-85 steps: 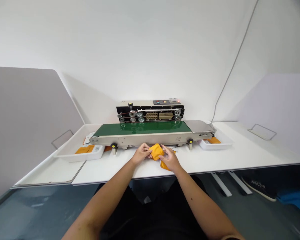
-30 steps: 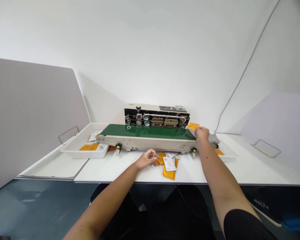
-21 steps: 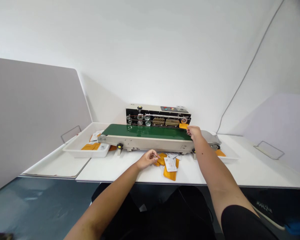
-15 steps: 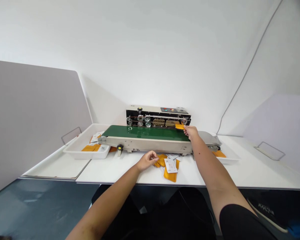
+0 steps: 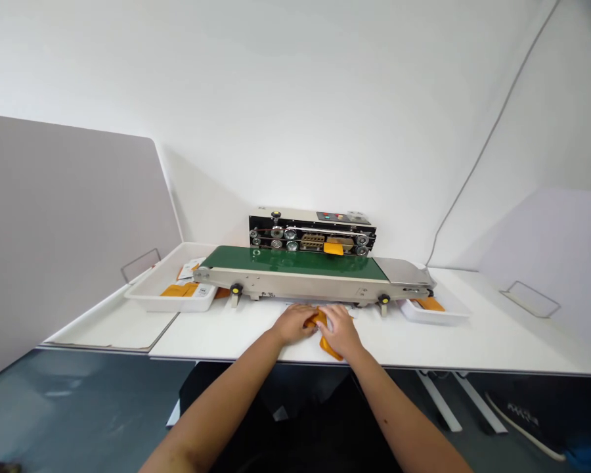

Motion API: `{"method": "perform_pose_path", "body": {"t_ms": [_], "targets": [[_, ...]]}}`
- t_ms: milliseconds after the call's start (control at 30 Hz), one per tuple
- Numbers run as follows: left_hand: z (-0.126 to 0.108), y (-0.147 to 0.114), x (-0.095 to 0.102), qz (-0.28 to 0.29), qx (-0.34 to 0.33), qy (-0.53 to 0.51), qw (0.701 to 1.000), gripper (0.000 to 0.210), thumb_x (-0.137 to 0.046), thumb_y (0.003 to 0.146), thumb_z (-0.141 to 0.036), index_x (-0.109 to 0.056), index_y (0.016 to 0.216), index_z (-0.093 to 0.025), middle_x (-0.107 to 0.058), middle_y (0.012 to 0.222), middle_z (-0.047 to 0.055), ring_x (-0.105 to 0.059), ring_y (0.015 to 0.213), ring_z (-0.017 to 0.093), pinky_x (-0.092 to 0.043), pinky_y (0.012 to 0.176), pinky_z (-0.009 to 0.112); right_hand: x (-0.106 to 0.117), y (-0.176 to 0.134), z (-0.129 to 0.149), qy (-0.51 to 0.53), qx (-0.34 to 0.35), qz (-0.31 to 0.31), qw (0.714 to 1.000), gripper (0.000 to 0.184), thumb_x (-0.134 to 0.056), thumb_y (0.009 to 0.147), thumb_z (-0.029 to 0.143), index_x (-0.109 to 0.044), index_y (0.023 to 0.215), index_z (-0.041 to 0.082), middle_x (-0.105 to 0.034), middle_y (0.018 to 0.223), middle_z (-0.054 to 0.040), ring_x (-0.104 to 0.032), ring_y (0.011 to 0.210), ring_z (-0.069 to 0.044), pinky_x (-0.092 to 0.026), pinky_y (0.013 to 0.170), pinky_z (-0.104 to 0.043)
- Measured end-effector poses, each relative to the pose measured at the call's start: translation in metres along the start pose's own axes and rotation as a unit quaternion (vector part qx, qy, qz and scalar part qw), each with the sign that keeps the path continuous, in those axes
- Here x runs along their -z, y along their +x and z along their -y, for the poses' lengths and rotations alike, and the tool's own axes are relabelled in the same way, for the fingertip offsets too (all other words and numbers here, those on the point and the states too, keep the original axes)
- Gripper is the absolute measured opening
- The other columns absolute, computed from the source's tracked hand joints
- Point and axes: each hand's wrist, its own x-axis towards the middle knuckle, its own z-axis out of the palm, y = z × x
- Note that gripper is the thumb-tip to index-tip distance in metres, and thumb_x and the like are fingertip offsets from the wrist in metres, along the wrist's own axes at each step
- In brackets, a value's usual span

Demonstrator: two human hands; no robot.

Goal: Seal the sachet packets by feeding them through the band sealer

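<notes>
My left hand (image 5: 295, 324) curls its fingers over an orange packet (image 5: 320, 318) on the table in front of the conveyor. From the other side my right hand (image 5: 342, 332) closes on the same packet, covering most of the small pile. Below the hands another orange packet (image 5: 331, 349) pokes out toward the table edge. Behind them stands a band sealing machine (image 5: 300, 215) with a green conveyor belt (image 5: 295, 261). A single orange packet (image 5: 333, 249) sticks out of the sealer's rollers above the belt, with neither hand on it.
At the belt's left end a white bin (image 5: 150, 303) holds orange and white packets. Another white bin (image 5: 438, 317) with orange packets sits under the metal end plate (image 5: 404, 270) on the right. Grey partitions (image 5: 69, 230) flank the table.
My right hand has let go of the packet at the sealer and come down to the pile. That packet has moved left along the rollers. My left hand has closed in on the pile.
</notes>
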Motion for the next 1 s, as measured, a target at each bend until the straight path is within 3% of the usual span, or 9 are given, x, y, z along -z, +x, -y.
{"method": "perform_pose_path", "body": {"t_ms": [233, 333, 467, 600, 700, 833, 933, 1000], "targets": [[0.000, -0.002, 0.008, -0.049, 0.000, 0.029, 0.998, 0.030, -0.061, 0.080, -0.011, -0.075, 0.103, -0.025, -0.077, 0.104, 0.005, -0.067, 0.103, 0.024, -0.041, 0.102, 0.041, -0.016, -0.009, -0.013, -0.036, -0.016, 0.025, 0.999, 0.034, -0.067, 0.085, 0.032, -0.069, 0.117, 0.021, -0.066, 0.117, -0.0114, -0.055, 0.113, -0.029, -0.042, 0.101, -0.045], [-0.004, -0.003, 0.010, -0.035, -0.007, 0.040, 0.999, 0.033, -0.065, 0.080, -0.018, -0.073, 0.112, -0.026, -0.075, 0.113, 0.006, -0.063, 0.114, 0.027, -0.038, 0.106, 0.044, -0.014, -0.009, -0.013, -0.031, -0.018, 0.034, 0.999, 0.039, -0.070, 0.083, 0.035, -0.068, 0.119, 0.022, -0.066, 0.119, -0.0109, -0.056, 0.114, -0.029, -0.041, 0.102, -0.045], [-0.012, -0.006, 0.011, 0.002, -0.018, 0.045, 0.999, 0.063, -0.072, 0.077, -0.027, -0.057, 0.137, -0.028, -0.059, 0.141, 0.008, -0.048, 0.134, 0.031, -0.023, 0.117, 0.050, -0.010, -0.010, -0.010, -0.010, -0.021, 0.051, 0.998, 0.050, -0.073, 0.079, 0.034, -0.063, 0.127, 0.023, -0.069, 0.119, -0.0093, -0.060, 0.111, -0.027, -0.036, 0.107, -0.047], [-0.011, -0.005, 0.010, -0.002, -0.026, 0.061, 0.998, 0.042, -0.065, 0.085, -0.022, -0.064, 0.127, -0.029, -0.070, 0.124, 0.005, -0.060, 0.118, 0.025, -0.024, 0.117, 0.049, -0.008, -0.011, -0.010, 0.005, -0.012, 0.065, 0.998, 0.055, -0.073, 0.079, 0.034, -0.060, 0.132, 0.024, -0.068, 0.122, -0.0078, -0.060, 0.114, -0.025, -0.022, 0.116, -0.050], [-0.005, -0.002, 0.011, -0.057, -0.045, 0.078, 0.994, 0.027, -0.058, 0.093, -0.022, -0.071, 0.116, -0.028, -0.073, 0.112, 0.006, -0.063, 0.105, 0.023, -0.038, 0.105, 0.043, -0.011, -0.011, -0.012, -0.015, -0.031, 0.047, 0.998, 0.061, -0.075, 0.077, 0.036, -0.057, 0.135, 0.024, -0.067, 0.123, -0.0087, -0.058, 0.116, -0.027, -0.027, 0.114, -0.049], [0.001, -0.002, 0.014, -0.155, -0.015, 0.083, 0.984, 0.027, -0.052, 0.099, -0.029, -0.070, 0.118, -0.023, -0.071, 0.103, 0.010, -0.061, 0.096, 0.023, -0.046, 0.088, 0.037, -0.011, -0.009, -0.013, -0.066, -0.063, -0.027, 0.995, 0.061, -0.074, 0.079, 0.035, -0.057, 0.136, 0.022, -0.064, 0.128, -0.0114, -0.052, 0.121, -0.032, -0.032, 0.109, -0.049], [0.002, -0.005, 0.015, -0.131, -0.004, 0.033, 0.991, 0.028, -0.051, 0.099, -0.032, -0.069, 0.117, -0.021, -0.070, 0.095, 0.009, -0.062, 0.090, 0.023, -0.048, 0.085, 0.035, -0.008, -0.007, -0.010, -0.062, -0.034, -0.075, 0.995, 0.057, -0.069, 0.084, 0.036, -0.056, 0.138, 0.021, -0.060, 0.133, -0.0125, -0.048, 0.125, -0.034, -0.030, 0.110, -0.053], [0.002, -0.007, 0.013, -0.104, 0.001, -0.020, 0.994, 0.030, -0.057, 0.096, -0.035, -0.067, 0.121, -0.021, -0.071, 0.099, 0.009, -0.062, 0.088, 0.022, -0.049, 0.084, 0.034, -0.006, -0.006, -0.008, -0.019, 0.001, -0.070, 0.997, 0.047, -0.060, 0.091, 0.033, -0.056, 0.137, 0.023, -0.065, 0.125, -0.0111, -0.052, 0.120, -0.031, -0.036, 0.106, -0.051]]}}
